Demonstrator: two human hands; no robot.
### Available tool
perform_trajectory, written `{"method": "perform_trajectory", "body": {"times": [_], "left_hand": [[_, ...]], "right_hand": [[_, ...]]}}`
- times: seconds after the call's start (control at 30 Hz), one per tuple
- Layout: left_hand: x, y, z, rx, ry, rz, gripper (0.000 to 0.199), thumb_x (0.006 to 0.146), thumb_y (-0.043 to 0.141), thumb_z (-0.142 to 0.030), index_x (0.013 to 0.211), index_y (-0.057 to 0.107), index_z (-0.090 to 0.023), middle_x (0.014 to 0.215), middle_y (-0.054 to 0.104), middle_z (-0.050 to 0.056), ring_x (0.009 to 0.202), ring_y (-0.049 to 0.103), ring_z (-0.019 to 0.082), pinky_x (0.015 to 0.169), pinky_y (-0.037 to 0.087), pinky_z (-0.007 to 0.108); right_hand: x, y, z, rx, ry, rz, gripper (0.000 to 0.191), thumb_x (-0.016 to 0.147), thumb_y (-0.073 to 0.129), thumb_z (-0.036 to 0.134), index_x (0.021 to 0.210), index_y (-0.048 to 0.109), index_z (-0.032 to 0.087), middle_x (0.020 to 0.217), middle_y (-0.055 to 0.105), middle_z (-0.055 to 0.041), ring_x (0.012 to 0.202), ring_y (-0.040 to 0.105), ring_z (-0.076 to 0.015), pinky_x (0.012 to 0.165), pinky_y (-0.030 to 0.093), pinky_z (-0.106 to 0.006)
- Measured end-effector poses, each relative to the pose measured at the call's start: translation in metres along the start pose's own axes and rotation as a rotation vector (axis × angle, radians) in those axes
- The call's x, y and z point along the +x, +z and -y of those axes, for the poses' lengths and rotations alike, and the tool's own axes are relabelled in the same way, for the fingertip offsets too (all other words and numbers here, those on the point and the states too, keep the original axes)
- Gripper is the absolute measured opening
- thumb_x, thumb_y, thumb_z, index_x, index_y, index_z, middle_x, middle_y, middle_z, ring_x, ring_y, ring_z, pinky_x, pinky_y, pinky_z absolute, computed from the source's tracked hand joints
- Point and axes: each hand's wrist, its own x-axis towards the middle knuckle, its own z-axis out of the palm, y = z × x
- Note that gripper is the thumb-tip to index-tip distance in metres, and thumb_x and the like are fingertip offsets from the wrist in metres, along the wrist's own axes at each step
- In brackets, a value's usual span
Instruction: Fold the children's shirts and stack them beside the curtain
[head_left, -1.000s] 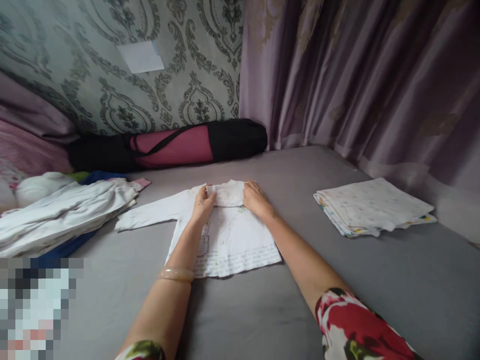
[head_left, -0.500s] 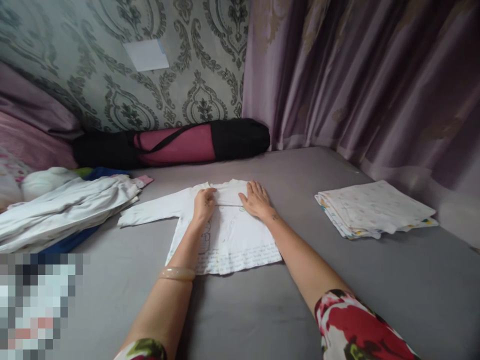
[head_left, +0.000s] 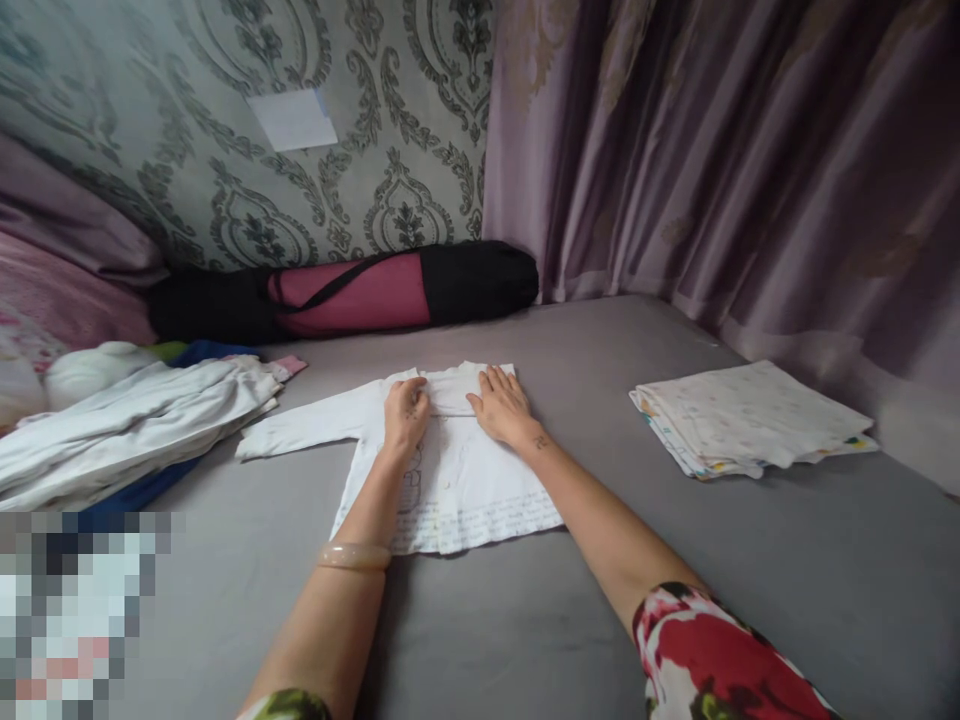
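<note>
A small white long-sleeved shirt (head_left: 457, 480) lies flat on the bed, with printed lettering along its hem and a drawing on its front. One sleeve stretches out to the left; the other is folded across the chest. My left hand (head_left: 407, 412), a bangle on its wrist, is curled closed over the cuff end of the folded sleeve; its fingertips are partly hidden. Flat on the folded sleeve near the right shoulder rests my right hand (head_left: 501, 402), fingers stretched out.
A pile of white clothes (head_left: 142, 415) is at the left, beside a white plush item (head_left: 97, 370). At the right lies a stack of folded cloths (head_left: 750, 415). A long black and maroon bag (head_left: 352, 293) lies along the wall, and a purple curtain (head_left: 637, 150) hangs at the right.
My right hand has slid slightly left along the folded sleeve, uncovering the shoulder edge. My left hand stays at the cuff, almost unmoved. The view has tipped a little.
</note>
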Motion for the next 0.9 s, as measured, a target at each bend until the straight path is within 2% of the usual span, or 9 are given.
{"method": "perform_trajectory", "body": {"times": [0.2, 0.5, 0.67, 0.77, 0.9], "left_hand": [[0.001, 0.000, 0.005, 0.012, -0.036, 0.002, 0.032, 0.074, 0.048, -0.016, 0.096, 0.070, -0.017, 0.084, 0.059, 0.007, 0.080, 0.058, 0.022, 0.086, 0.046, 0.035], [-0.001, 0.004, 0.016, 0.090, 0.084, 0.071, 0.039, 0.068, 0.046, -0.009, 0.100, 0.068, -0.014, 0.087, 0.056, 0.008, 0.086, 0.057, 0.024, 0.088, 0.045, 0.035], [-0.006, 0.007, 0.018, 0.232, 0.083, 0.039, 0.032, 0.071, 0.044, -0.007, 0.093, 0.066, -0.012, 0.089, 0.054, 0.011, 0.093, 0.053, 0.026, 0.090, 0.041, 0.041], [-0.005, 0.000, 0.014, 0.309, 0.056, 0.122, 0.033, 0.070, 0.044, -0.004, 0.095, 0.064, -0.012, 0.093, 0.055, 0.011, 0.099, 0.052, 0.026, 0.094, 0.041, 0.041], [-0.008, -0.024, 0.009, 0.275, 0.028, 0.211, 0.038, 0.076, 0.048, -0.007, 0.112, 0.059, -0.012, 0.106, 0.057, 0.012, 0.101, 0.057, 0.023, 0.094, 0.044, 0.036]], "right_hand": [[-0.001, 0.002, -0.004, -0.004, 0.110, -0.015, 0.073, 0.099, 0.028, 0.051, 0.147, 0.032, -0.003, 0.156, 0.023, -0.0237, 0.145, 0.018, -0.0329, 0.117, 0.011, -0.043], [0.001, 0.004, -0.010, 0.008, 0.134, 0.046, 0.074, 0.098, 0.026, 0.053, 0.150, 0.027, -0.001, 0.158, 0.018, -0.0205, 0.146, 0.016, -0.0307, 0.117, 0.012, -0.043], [0.001, 0.007, -0.011, -0.011, 0.136, 0.040, 0.074, 0.098, 0.025, 0.052, 0.150, 0.026, -0.001, 0.158, 0.019, -0.0199, 0.146, 0.016, -0.0300, 0.116, 0.013, -0.043], [0.006, 0.001, -0.011, -0.020, 0.159, 0.119, 0.075, 0.098, 0.024, 0.053, 0.151, 0.023, 0.001, 0.160, 0.015, -0.0183, 0.147, 0.013, -0.0291, 0.117, 0.012, -0.042], [0.014, -0.014, -0.008, 0.000, 0.167, 0.237, 0.073, 0.099, 0.020, 0.053, 0.152, 0.021, 0.002, 0.160, 0.013, -0.0182, 0.148, 0.010, -0.0284, 0.117, 0.011, -0.043]]}}
